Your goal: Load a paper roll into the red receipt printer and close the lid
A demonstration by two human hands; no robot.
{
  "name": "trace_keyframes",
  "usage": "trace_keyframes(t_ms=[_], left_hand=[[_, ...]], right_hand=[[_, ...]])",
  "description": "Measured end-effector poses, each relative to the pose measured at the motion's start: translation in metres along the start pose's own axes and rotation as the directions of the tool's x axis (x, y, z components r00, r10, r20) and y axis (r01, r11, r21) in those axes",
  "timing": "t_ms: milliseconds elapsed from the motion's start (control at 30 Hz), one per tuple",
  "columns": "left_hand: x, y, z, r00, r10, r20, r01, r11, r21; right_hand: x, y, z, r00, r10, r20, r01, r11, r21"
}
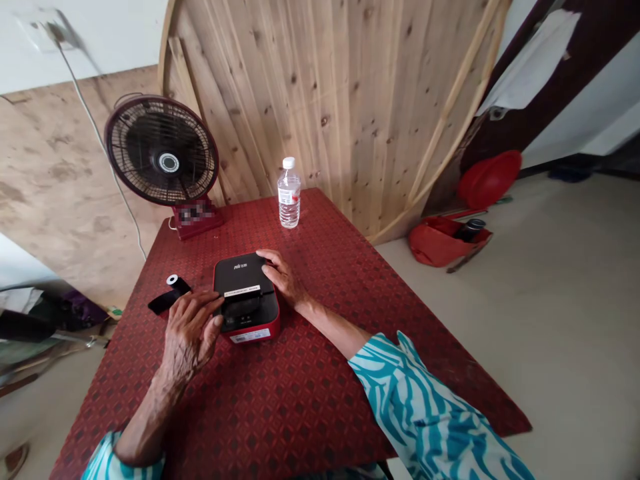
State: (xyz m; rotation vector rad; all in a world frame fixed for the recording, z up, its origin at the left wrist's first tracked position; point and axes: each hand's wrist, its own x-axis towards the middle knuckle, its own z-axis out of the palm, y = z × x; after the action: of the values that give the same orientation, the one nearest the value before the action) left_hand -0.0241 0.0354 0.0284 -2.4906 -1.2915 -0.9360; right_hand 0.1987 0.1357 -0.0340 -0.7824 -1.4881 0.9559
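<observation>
Blue sleeves (425, 407) lie nearest. Under the right hand (283, 277), half curled, grip unclear, the box (241, 279) should be steadied; nothing seems gripped by the loosely spread left hand (191, 327).

Head camera looks forward and down over both hands (189, 330) (285, 277).

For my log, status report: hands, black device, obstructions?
Left hand at left edge of black device; right hand at its far right corner. Device flat on table. Dark roll left of it, blocking neither hand.
</observation>
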Motion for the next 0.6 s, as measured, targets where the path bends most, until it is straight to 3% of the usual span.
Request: trace_keyframes(t_ms=[233, 367, 500, 600], left_hand=[[-0.006, 0.002, 0.004, 1.0, 0.019, 0.024, -0.02, 1.0, 0.014], [-0.006, -0.001, 0.005, 1.0, -0.011, -0.007, 0.011, 1.0, -0.017], [-0.009, -0.003, 0.006, 0.99, -0.141, 0.009, 0.141, 0.977, -0.157], [-0.011, -0.004, 0.006, 0.935, -0.354, 0.029, 0.345, 0.885, -0.311]], right_hand=[[-0.003, 0.0, 0.001, 1.0, 0.003, 0.001, -0.003, 1.0, 0.005], [-0.008, 0.004, 0.002, 0.994, 0.109, -0.001, -0.109, 0.991, 0.077], [-0.008, 0.011, 0.002, 0.986, 0.168, 0.002, -0.166, 0.974, 0.151], [-0.007, 0.013, 0.001, 0.984, 0.175, 0.017, -0.176, 0.971, 0.159]])
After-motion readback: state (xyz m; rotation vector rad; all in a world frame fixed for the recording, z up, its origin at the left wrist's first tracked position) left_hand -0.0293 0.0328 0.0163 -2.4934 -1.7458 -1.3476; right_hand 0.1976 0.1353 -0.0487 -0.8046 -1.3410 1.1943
